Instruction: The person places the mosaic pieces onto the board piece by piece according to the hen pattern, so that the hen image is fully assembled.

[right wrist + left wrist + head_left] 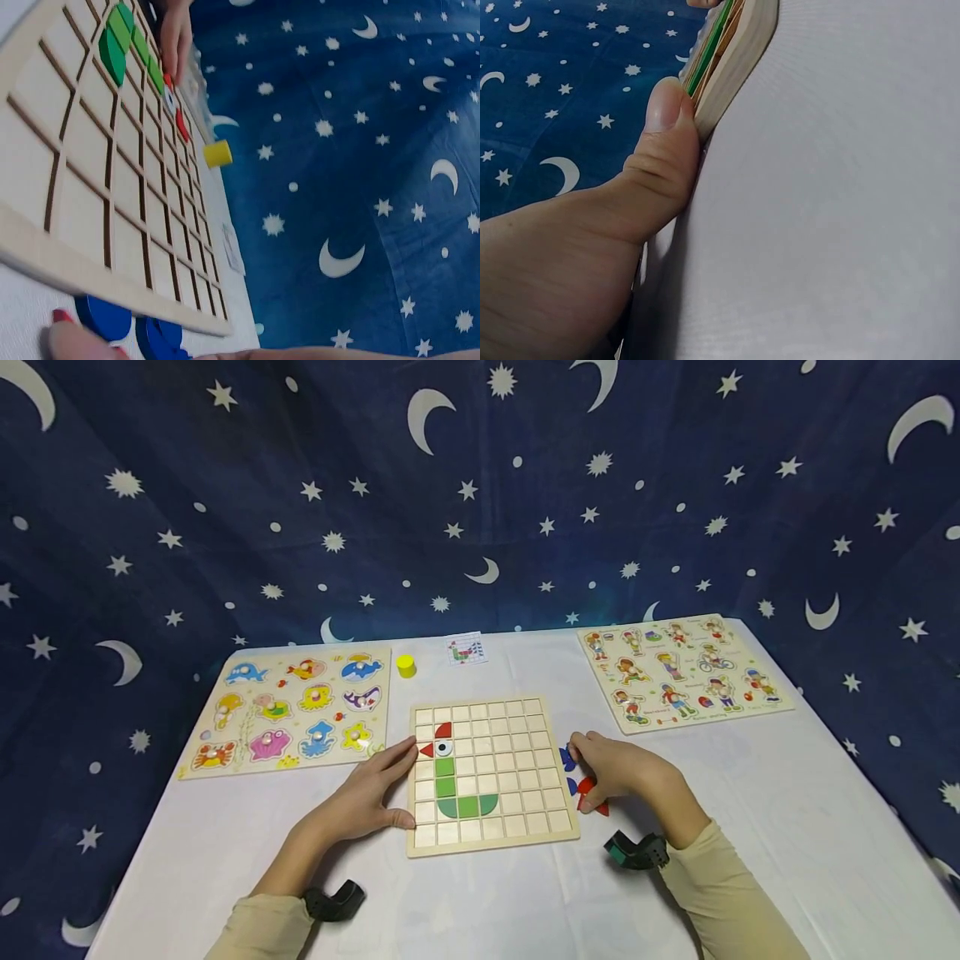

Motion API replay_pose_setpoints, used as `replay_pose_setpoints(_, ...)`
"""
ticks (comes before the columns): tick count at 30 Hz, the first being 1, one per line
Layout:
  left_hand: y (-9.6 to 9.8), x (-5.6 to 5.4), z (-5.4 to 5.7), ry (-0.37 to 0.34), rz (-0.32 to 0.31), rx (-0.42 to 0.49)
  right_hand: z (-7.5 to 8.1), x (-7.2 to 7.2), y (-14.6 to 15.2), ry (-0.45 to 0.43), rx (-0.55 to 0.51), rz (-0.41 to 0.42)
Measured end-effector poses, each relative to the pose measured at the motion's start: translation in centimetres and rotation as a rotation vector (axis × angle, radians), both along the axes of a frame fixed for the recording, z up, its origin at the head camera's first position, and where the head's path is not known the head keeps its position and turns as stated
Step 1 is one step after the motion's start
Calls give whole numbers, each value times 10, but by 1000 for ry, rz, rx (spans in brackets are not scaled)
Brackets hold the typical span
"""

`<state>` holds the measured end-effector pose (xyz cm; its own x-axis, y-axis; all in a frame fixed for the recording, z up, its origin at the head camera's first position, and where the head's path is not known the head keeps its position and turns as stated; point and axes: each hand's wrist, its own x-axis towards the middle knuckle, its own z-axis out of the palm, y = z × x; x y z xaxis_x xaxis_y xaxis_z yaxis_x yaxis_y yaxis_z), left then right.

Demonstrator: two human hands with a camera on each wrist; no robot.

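Note:
A wooden grid board (517,772) lies on the table with pieces set in its left columns: a red quarter-circle (444,730), a red triangle (427,750), an eye tile (444,748), green squares (446,767) and green quarter-circles (488,804). My left hand (360,797) rests at the board's left edge, thumb and fingers spread apart against the frame. Beyond the right edge, my right hand (618,764) is over loose blue pieces (105,318) and red pieces (602,808). Its thumb touches the red ones; its fingertips are by the blue ones, partly hiding them.
An animal peg puzzle (247,693) lies at the left and a puzzle with children's figures (652,689) at the back right. Behind the board are a yellow cylinder (406,667) and a small picture card (467,649). A starry dark-blue cloth (480,485) hangs behind the table.

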<state>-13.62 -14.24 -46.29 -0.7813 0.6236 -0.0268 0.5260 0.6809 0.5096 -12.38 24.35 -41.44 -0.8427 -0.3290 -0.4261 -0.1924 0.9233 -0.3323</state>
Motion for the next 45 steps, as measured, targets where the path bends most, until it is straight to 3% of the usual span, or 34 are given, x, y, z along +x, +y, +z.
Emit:
replay_pose_setpoints(10, 0, 0, 2, 5, 0, -3, -8, -16, 18, 75, -224, 57)
replay_pose_setpoints(18, -1, 1, 1, 3, 1, -2, -7, -12, 21, 90, -165, 71)
replay_pose_setpoints(25, 0, 1, 0, -3, 1, 2, -8, -11, 17, 114, -120, 34)
replay_pose_setpoints(36, 1, 0, 0, 4, -1, 2, -9, -14, 20, 81, -217, 67)
replay_pose_setpoints(45, 1, 0, 1, 3, 1, -1, -10, -16, 19, 45, -234, 43)
